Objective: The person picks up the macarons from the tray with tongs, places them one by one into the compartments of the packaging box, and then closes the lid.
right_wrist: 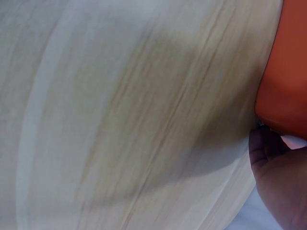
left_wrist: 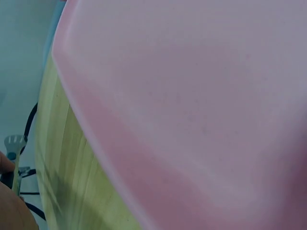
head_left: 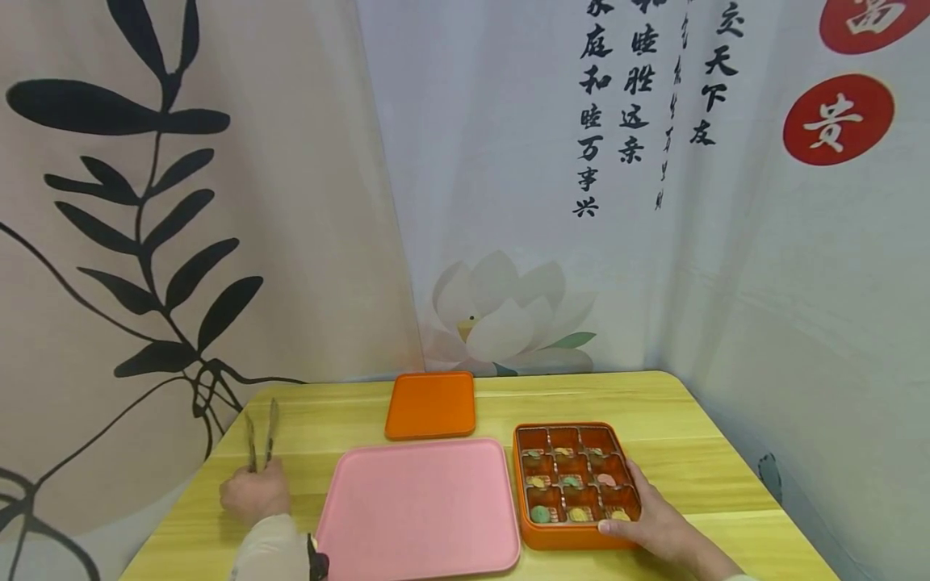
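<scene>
My left hand (head_left: 254, 492) grips a pair of metal tongs (head_left: 260, 440) at the table's left side, their tips pointing away from me. In the left wrist view the tongs' tip (left_wrist: 14, 142) shows at the left edge beside the pink tray (left_wrist: 192, 96). My right hand (head_left: 650, 520) holds the front right corner of an orange box (head_left: 525, 516) with a grid of compartments; several hold small coloured sweets (head_left: 570, 482). The right wrist view shows the orange box's wall (right_wrist: 285, 72) and my palm (right_wrist: 278, 177) against it. A large pink tray (head_left: 417, 508) lies between my hands.
An orange lid (head_left: 430, 403) lies flat behind the pink tray. The wooden table (head_left: 697, 452) stands against printed curtains on the left, back and right. Bare wood shows at the far right and left.
</scene>
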{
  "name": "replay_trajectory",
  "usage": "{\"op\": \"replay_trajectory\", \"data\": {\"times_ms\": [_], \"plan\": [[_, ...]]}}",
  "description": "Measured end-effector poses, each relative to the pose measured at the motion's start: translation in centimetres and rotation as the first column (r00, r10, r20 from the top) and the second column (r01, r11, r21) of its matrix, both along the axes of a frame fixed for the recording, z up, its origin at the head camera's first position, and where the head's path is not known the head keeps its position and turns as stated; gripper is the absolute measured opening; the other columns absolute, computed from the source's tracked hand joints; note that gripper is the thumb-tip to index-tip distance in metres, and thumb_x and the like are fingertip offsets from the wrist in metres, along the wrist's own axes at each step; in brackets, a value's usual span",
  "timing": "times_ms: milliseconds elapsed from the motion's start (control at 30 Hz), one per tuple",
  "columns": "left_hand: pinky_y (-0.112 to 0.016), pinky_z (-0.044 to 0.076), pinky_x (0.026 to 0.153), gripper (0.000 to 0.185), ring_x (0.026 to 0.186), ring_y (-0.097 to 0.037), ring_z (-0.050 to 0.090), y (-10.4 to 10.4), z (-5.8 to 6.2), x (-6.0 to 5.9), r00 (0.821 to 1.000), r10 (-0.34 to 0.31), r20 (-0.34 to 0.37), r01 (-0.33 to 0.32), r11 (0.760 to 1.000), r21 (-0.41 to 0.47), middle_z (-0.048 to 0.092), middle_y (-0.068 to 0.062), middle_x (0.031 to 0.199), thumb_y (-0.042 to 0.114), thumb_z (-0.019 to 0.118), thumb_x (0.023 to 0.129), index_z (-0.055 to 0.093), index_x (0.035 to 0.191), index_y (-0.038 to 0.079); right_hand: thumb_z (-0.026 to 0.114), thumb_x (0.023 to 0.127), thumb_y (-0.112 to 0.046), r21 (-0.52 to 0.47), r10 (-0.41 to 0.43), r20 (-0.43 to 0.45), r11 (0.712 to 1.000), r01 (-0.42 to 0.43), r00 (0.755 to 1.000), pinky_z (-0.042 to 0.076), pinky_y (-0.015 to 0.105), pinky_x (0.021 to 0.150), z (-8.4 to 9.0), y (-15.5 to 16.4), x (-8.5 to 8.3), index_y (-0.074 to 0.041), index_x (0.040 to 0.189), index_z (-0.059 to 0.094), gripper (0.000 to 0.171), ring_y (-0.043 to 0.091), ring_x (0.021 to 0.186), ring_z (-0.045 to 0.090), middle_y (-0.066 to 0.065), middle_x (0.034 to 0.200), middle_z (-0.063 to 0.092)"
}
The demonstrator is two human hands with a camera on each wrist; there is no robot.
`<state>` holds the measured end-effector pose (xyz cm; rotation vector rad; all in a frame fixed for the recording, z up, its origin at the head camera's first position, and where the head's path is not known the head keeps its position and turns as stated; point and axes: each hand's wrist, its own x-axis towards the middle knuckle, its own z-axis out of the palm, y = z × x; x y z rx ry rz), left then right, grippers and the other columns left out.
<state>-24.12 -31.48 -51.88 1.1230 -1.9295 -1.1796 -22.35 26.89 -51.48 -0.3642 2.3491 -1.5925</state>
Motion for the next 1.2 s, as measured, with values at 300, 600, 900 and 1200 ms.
{"op": "replay_trajectory", "data": {"times_ms": [300,600,900,1200], "plan": [[-0.058,0.027,0.108,0.045,0.124,-0.054,0.037,-0.8,0.0,0.5,0.999,0.029,0.014,-0.030,0.994,0.108,0.038,-0.040,0.134,0.013,0.057,0.090,0.053,0.121,-0.020,0.077,0.089,-0.022,0.042,-0.033,-0.005,0.999,0.033,0.999,0.042,0.055,0.099,0.1,-0.1,0.0,-0.008,0.156,0.000,0.103,0.039,0.124,0.051,0.030,0.149,0.031],[-0.058,0.026,0.107,0.046,0.123,-0.056,0.036,-1.6,-0.4,0.9,0.998,0.057,0.000,-0.056,0.992,0.112,0.039,-0.041,0.132,0.015,0.057,0.091,0.054,0.122,-0.019,0.076,0.090,-0.022,0.040,-0.029,0.010,0.999,0.029,1.000,0.047,0.053,0.095,0.4,-0.2,0.1,-0.007,0.156,-0.001,0.103,0.039,0.120,0.054,0.033,0.149,0.028],[-0.058,0.027,0.106,0.045,0.121,-0.057,0.038,-1.6,-1.2,0.8,0.998,0.065,0.009,-0.065,0.997,0.050,0.043,-0.042,0.125,0.015,0.057,0.089,0.055,0.116,-0.021,0.075,0.090,-0.021,0.039,-0.027,0.022,0.999,0.027,0.999,0.046,0.053,0.096,0.6,0.0,0.5,-0.006,0.156,-0.004,0.104,0.041,0.121,0.053,0.034,0.150,0.024],[-0.058,0.027,0.105,0.044,0.118,-0.058,0.039,-1.5,-1.5,0.6,0.997,0.073,0.034,-0.073,0.997,0.019,0.043,-0.043,0.124,0.014,0.056,0.087,0.055,0.115,-0.020,0.076,0.090,-0.021,0.029,-0.024,0.022,0.999,0.024,0.999,0.046,0.053,0.096,0.6,-0.2,0.5,-0.005,0.156,-0.002,0.103,0.039,0.120,0.055,0.034,0.149,0.026]]}}
